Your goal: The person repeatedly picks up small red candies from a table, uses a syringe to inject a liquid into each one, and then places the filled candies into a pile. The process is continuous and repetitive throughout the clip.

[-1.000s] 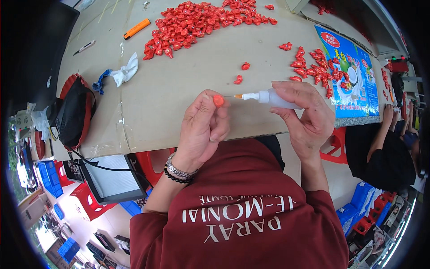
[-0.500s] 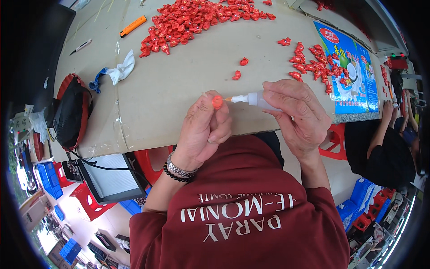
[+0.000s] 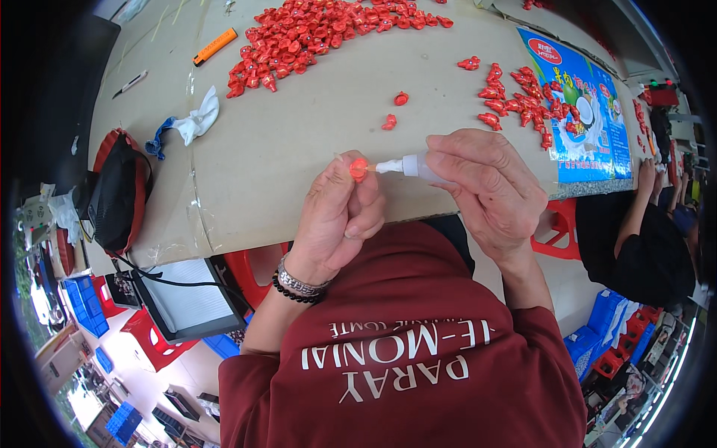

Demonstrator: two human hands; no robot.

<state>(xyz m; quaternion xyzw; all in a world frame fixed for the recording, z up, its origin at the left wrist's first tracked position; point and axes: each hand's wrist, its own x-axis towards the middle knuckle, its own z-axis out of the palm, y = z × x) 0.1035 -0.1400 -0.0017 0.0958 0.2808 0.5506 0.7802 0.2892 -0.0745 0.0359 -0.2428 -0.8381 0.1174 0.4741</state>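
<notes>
At the center of the frame, our left hand [image 3: 340, 209] pinches a small red piece [image 3: 359, 169] between the thumb and the fingertips, its other fingers curled loosely toward the palm. Just right of center, our right hand [image 3: 493, 187] grips a pale, see-through squeeze bottle [image 3: 429, 169], thumb below and fingers above, so the hand is closed around its body. The bottle lies nearly level, its white nozzle [image 3: 388, 166] pointing left, and the thin tip meets the right edge of the red piece; we cannot tell whether it goes inside or only rests against it. Both hands are above the near edge of the gray-brown table [image 3: 284, 172]. Beyond them, two loose red pieces [image 3: 389, 122] lie near each other on the tabletop. A big heap of red pieces [image 3: 314, 37] spreads across the top of the frame, and a smaller scattered group [image 3: 493, 93] sits at upper right, partly on a blue printed sheet [image 3: 597, 153]. At upper left we see a slim orange tool [image 3: 215, 47], a pen [image 3: 130, 84] and a crumpled white-and-blue cloth [image 3: 198, 123], with a black-and-red bag [image 3: 119, 194] below them at the left.
</notes>
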